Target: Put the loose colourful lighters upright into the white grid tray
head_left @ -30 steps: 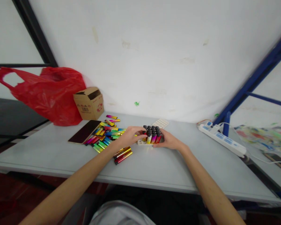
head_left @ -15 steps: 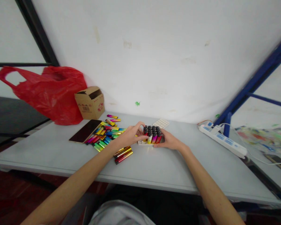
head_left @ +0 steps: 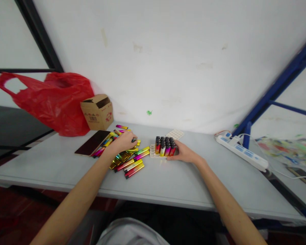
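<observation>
Right of the red bag [head_left: 56, 105], the cardboard box [head_left: 98, 114] and the dark flat panel [head_left: 93, 143], your left hand [head_left: 124, 140] is down over the loose lighters [head_left: 127, 156], though I cannot tell whether its fingers grip one. Next, the upright lighters [head_left: 165, 147] stand in rows in the white tray [head_left: 152, 151], and your right hand [head_left: 185, 152] holds that tray's right end, thumb along the front; farther right lies the power strip [head_left: 242, 153].
</observation>
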`<state>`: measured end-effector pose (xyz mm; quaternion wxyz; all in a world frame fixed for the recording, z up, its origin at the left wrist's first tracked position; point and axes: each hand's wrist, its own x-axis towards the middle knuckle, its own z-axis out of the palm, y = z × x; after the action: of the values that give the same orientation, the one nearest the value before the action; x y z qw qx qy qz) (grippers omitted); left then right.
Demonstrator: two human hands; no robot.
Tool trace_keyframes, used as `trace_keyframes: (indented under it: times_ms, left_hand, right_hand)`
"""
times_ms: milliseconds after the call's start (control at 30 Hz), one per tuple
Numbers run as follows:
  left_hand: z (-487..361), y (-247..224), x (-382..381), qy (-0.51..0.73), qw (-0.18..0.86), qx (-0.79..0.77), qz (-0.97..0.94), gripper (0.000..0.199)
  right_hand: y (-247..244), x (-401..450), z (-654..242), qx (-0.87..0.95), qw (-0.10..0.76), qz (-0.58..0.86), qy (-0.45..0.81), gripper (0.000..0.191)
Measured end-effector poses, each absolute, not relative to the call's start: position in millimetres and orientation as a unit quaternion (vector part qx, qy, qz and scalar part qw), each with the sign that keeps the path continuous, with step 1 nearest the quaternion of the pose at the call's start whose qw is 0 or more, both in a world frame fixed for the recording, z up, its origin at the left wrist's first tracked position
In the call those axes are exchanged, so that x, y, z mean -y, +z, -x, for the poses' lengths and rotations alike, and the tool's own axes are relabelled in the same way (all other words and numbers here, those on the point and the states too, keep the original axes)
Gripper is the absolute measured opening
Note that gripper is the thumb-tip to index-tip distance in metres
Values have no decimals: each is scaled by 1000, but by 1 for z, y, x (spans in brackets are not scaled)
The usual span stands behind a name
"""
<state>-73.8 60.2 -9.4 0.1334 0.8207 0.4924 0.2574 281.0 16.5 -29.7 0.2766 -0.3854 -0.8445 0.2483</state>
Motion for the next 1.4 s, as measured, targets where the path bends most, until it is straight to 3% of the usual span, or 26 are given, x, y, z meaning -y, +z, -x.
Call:
trace_keyframes:
  times_ms: [300, 567, 867, 1100, 1400]
  left_hand:
    - [77, -9, -61, 276, 162, -480, -816, 9]
    - [54, 4, -52, 453, 180, -463, -741, 22]
    - [36, 12, -38, 571, 472, -400, -540, 51]
    - [28, 14, -30, 516, 606, -357, -489, 38]
    - [16, 11, -24, 512, 650, -360, -430, 19]
  right_hand:
    - [-30, -16, -281, 841, 278, 387, 256, 85]
    - [-30, -17, -281, 843, 279, 384, 255, 84]
    - [-28, -16, -280, 840, 274, 395, 251, 84]
    - [-27, -15, -280, 840, 276, 390, 256, 84]
    - [-28, -15, -280, 842, 278, 384, 259, 84]
